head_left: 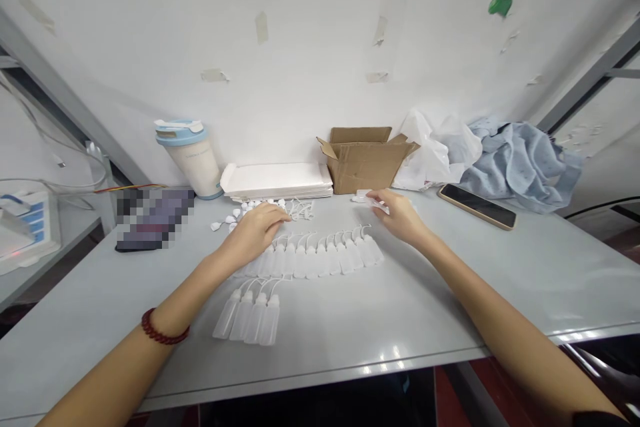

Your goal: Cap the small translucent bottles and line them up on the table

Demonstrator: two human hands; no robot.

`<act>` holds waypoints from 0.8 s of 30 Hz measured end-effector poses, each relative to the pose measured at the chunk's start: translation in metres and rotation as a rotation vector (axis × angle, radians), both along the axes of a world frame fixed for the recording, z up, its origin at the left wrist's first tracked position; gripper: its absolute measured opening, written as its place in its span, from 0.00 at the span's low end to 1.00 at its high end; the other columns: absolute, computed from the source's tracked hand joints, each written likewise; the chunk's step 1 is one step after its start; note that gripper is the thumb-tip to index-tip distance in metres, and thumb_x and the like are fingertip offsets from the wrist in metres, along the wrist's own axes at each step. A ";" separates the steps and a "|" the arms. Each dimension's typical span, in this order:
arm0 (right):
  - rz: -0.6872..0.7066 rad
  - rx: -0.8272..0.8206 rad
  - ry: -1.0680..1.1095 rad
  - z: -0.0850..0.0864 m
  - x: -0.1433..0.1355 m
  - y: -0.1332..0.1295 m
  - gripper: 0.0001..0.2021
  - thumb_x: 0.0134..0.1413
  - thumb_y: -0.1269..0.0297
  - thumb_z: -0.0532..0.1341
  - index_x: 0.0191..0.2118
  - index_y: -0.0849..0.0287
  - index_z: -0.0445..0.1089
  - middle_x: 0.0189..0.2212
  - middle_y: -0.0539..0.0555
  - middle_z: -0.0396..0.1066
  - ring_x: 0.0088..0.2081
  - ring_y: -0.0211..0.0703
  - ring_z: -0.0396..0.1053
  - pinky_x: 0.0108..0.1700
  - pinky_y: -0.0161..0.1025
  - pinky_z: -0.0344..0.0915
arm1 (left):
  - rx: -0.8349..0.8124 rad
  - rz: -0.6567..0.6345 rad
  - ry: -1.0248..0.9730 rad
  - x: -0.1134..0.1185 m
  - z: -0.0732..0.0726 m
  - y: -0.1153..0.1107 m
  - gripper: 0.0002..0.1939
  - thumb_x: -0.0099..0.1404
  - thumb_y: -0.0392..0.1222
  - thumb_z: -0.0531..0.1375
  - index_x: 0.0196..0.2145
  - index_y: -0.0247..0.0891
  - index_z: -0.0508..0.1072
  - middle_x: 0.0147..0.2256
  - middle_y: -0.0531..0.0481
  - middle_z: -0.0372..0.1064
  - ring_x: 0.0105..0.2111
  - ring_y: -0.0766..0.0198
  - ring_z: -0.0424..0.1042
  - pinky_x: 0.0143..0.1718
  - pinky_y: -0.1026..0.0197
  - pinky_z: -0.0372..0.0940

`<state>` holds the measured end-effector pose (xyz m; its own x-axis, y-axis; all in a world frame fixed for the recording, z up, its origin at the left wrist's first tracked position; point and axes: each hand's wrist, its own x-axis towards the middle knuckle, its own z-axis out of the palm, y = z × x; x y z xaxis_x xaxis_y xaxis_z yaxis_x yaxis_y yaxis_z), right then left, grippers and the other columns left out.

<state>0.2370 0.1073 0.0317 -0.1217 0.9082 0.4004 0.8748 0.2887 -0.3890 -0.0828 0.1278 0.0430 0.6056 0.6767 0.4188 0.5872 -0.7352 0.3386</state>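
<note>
Several translucent bottles (311, 260) with thin white straps lie side by side in a curved row on the grey table (350, 320). Nearer the front edge is a smaller group of similar bottles (250, 317). My left hand (256, 235) hovers over the left end of the row, fingers curved together toward the right; whether it holds anything is hidden. Behind it are small white caps (235, 215) and a pile of white straps (301, 209). Beyond the row's right end, my right hand (395, 212) is closed on a small translucent bottle (378, 204) near the cardboard box.
Along the wall stand a cup (197, 163), stacked white trays (277, 180), an open cardboard box (367, 167), a white plastic bag (433, 147) and blue cloth (525, 163). A phone (477, 205) lies at right, a dark pixelated object (155, 217) at left.
</note>
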 end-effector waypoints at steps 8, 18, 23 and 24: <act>0.391 0.094 0.268 0.018 -0.065 -0.054 0.12 0.58 0.68 0.57 0.48 0.56 0.65 0.41 0.56 0.73 0.41 0.46 0.71 0.43 0.43 0.69 | -0.338 0.056 -0.410 0.030 0.031 -0.048 0.05 0.59 0.40 0.62 0.33 0.39 0.78 0.33 0.50 0.77 0.34 0.60 0.75 0.36 0.59 0.72; 0.524 0.090 0.303 0.009 -0.082 -0.067 0.10 0.61 0.68 0.56 0.48 0.56 0.64 0.42 0.57 0.72 0.43 0.44 0.71 0.44 0.43 0.70 | -0.259 0.005 -0.460 0.042 0.027 -0.064 0.04 0.61 0.37 0.61 0.32 0.39 0.77 0.32 0.50 0.77 0.33 0.61 0.75 0.34 0.61 0.72; 0.497 0.075 0.314 0.008 -0.082 -0.067 0.10 0.60 0.67 0.56 0.48 0.55 0.64 0.40 0.56 0.73 0.41 0.44 0.72 0.42 0.43 0.71 | -0.109 -0.061 -0.411 0.044 0.026 -0.067 0.05 0.63 0.35 0.59 0.33 0.39 0.76 0.32 0.49 0.75 0.33 0.62 0.73 0.33 0.61 0.70; 0.484 0.065 0.317 0.008 -0.083 -0.068 0.10 0.60 0.66 0.56 0.48 0.55 0.64 0.40 0.56 0.73 0.40 0.44 0.72 0.42 0.43 0.71 | -0.082 -0.073 -0.404 0.044 0.025 -0.067 0.06 0.63 0.35 0.58 0.34 0.39 0.76 0.33 0.48 0.74 0.33 0.62 0.73 0.33 0.62 0.69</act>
